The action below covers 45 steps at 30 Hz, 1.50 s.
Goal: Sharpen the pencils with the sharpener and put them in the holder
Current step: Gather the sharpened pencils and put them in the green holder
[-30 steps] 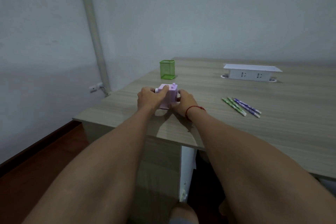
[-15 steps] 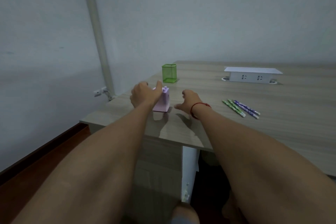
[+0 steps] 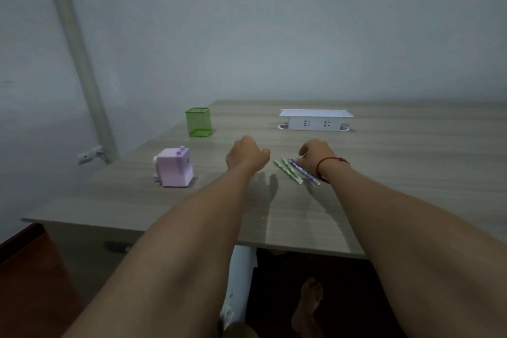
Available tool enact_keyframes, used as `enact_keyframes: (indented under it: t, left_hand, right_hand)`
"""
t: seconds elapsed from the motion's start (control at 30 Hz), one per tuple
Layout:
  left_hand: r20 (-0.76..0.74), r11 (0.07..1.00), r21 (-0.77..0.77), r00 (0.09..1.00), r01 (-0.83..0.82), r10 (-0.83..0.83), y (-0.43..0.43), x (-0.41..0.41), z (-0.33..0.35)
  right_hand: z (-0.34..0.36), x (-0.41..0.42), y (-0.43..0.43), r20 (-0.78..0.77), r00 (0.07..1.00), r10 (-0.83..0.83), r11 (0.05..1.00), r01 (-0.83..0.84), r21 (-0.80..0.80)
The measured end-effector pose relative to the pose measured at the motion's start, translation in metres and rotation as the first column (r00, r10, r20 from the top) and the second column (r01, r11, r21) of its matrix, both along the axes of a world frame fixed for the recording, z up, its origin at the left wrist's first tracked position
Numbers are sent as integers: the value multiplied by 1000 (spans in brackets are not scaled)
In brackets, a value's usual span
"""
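- A second ago both hands were on the sharpener [image 3: 175, 168]. Now it stands alone and upright near the left edge of the bench [image 3: 384, 173], with nothing touching it.
- The left grip [image 3: 247, 156] has let go and hovers between the sharpener and the pencils [image 3: 295, 172], loosely curled and empty.
- The right grip [image 3: 315, 153] has crossed to the pencils and sits over their far ends, fingers bent down. I cannot tell whether it already pinches one.
- The pencils, green and purple, lie side by side on the bench.
- The green holder [image 3: 198, 121] stands behind the sharpener, and no pencil shows in it.
- Placing the sharpener looks finished and picking up the first pencil seems to be starting, so the sharpening itself is probably all still to do.
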<state>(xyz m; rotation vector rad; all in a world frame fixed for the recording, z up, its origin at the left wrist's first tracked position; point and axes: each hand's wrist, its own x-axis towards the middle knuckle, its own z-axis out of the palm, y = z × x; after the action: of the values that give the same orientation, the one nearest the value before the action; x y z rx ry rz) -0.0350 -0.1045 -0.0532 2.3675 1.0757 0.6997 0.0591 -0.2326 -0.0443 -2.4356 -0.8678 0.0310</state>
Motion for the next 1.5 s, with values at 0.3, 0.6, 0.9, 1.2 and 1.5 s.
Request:
enact_keyframes:
  t: [0.3, 0.6, 0.9, 1.2, 1.5]
  left_hand:
    - [-130, 999, -53, 991, 12, -19, -13, 58, -19]
    - [-190, 997, -71, 982, -37, 23, -7, 68, -11]
    - [18, 992, -62, 994, -108, 110, 28, 32, 29]
    - [209, 995, -4, 973, -98, 96, 99, -8, 94]
    - [404, 994, -40, 908, -105, 112, 198, -15, 99]
  right_hand:
    - [-16, 29, 21, 9, 999, 52, 982, -49, -180]
    - [-16, 29, 25, 65, 998, 29, 968, -12, -249]
    - [13, 2, 50, -11, 1000, 21, 998, -21, -60]
    - [72, -33, 136, -47, 987, 153, 983, -147, 106]
    - [91, -22, 241, -72, 980, 187, 959, -166, 230]
